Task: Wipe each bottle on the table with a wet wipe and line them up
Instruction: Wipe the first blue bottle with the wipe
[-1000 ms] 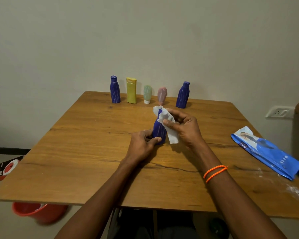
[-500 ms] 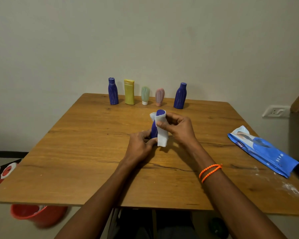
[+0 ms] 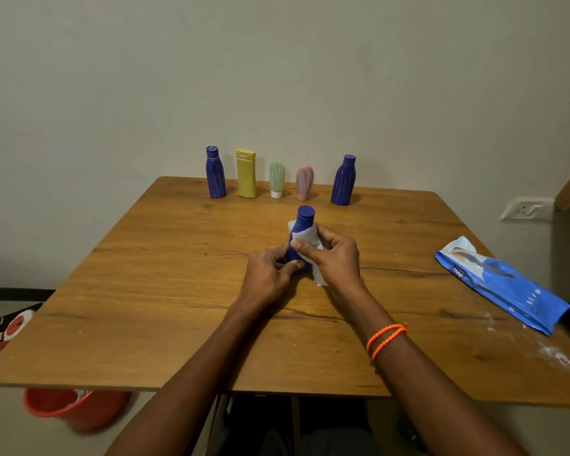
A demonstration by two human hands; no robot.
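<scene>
Head view: left hand (image 3: 270, 274) grip steadying bottle (image 3: 301, 240) base; right hand (image 3: 334, 258) grip pinching wipe (image 3: 306, 240). Best rub downward, turning bottle, keeping it upright on desk (image 3: 178, 307).

The blue wipes packet (image 3: 500, 284) lying at the right side of the table (image 3: 145, 307) carries the word "mee" in white letters near its closer corner. A black and red card (image 3: 9, 327) on the floor at left bears white print too blurred to read.
</scene>
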